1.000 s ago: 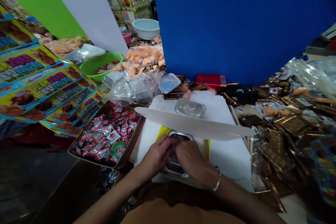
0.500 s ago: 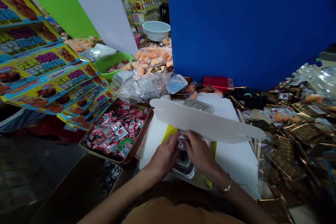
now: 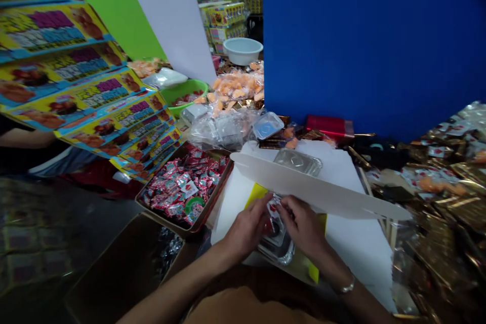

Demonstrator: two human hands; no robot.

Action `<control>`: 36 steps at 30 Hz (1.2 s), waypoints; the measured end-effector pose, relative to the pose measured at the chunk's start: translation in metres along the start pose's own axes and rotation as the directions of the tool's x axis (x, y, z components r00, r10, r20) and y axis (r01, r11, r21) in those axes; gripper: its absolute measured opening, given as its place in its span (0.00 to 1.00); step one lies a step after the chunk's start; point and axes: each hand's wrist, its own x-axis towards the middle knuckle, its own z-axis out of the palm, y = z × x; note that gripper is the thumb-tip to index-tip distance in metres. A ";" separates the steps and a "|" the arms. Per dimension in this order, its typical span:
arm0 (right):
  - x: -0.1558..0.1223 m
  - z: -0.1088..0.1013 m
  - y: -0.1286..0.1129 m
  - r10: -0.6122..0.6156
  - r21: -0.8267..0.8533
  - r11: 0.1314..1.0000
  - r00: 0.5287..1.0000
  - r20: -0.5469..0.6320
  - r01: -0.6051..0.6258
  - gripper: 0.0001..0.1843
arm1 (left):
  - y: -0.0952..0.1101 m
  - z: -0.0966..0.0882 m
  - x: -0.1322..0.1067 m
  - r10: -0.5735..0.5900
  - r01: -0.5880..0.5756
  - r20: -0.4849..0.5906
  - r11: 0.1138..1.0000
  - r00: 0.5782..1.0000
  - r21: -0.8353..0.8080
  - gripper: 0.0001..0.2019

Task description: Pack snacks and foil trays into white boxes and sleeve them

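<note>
My left hand (image 3: 246, 228) and my right hand (image 3: 304, 225) meet over a small clear plastic tray (image 3: 279, 245) that lies on a yellow sheet (image 3: 258, 193). Their fingertips are pinched together around a red-and-white candy packet (image 3: 274, 210) at the tray's far end. The yellow sheet rests inside an open white cardboard box (image 3: 360, 243), whose long flap (image 3: 322, 193) juts out just beyond my hands. A second empty clear tray (image 3: 298, 161) sits behind the flap.
A brown tray of red wrapped candies (image 3: 182, 187) sits to the left, with stacked yellow cartons (image 3: 94, 106) beyond. Gold-wrapped sweets (image 3: 436, 187) are heaped on the right. A green bowl (image 3: 186, 92), orange snack bags (image 3: 237, 86), a white basin (image 3: 243, 50) and a blue wall (image 3: 360, 35) stand behind.
The view has swung left, so everything sits further right in frame. My hands stay together over the clear tray, and the red-and-white packet now shows between my fingers.
</note>
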 end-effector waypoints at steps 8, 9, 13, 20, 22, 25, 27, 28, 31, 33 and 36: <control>-0.010 0.006 0.011 0.040 0.060 0.997 0.997 0.061 -0.044 0.14 | -0.053 -0.110 0.019 -0.258 0.397 -0.334 0.792 0.906 0.464 0.22; -0.009 0.007 0.009 0.039 0.069 0.997 0.997 0.067 -0.044 0.14 | -0.068 -0.125 0.025 -0.287 0.433 -0.345 0.756 0.894 0.491 0.20; -0.005 0.007 -0.002 0.040 0.077 0.996 0.998 0.051 -0.044 0.13 | -0.115 -0.147 0.060 -0.368 0.427 -0.223 0.704 0.903 0.568 0.05; -0.005 -0.003 -0.009 0.105 0.172 0.979 0.994 0.017 -0.106 0.14 | -0.073 -0.128 0.058 -0.313 0.389 -0.231 0.742 0.921 0.545 0.13; -0.006 -0.010 -0.010 0.124 0.197 0.972 0.992 0.025 -0.126 0.15 | -0.042 -0.119 0.035 -0.276 0.277 -0.071 0.845 0.959 0.458 0.16; -0.009 -0.022 -0.013 0.116 0.185 0.976 0.993 0.009 -0.115 0.14 | 0.001 -0.090 0.010 -0.107 0.052 0.294 0.981 0.950 0.190 0.14; -0.016 -0.030 -0.013 0.095 0.138 0.986 0.995 -0.017 -0.092 0.12 | 0.015 -0.070 0.010 -0.037 -0.034 0.312 0.975 0.949 0.220 0.10; -0.022 -0.035 -0.013 0.088 0.108 0.991 0.996 -0.029 -0.085 0.11 | 0.017 -0.061 0.014 -0.010 -0.070 0.293 0.963 0.956 0.260 0.10; -0.044 -0.048 -0.010 0.114 0.057 0.992 0.993 -0.044 -0.111 0.09 | 0.008 -0.046 0.033 0.129 -0.220 0.303 0.932 0.944 0.289 0.14; -0.058 -0.054 -0.006 0.155 0.062 0.987 0.987 -0.050 -0.151 0.10 | 0.000 -0.040 0.042 0.199 -0.303 0.347 0.912 0.916 0.277 0.14; -0.067 -0.055 -0.001 0.204 0.074 0.977 0.977 -0.064 -0.199 0.12 | -0.007 -0.032 0.044 0.176 -0.295 0.354 0.901 0.918 0.318 0.16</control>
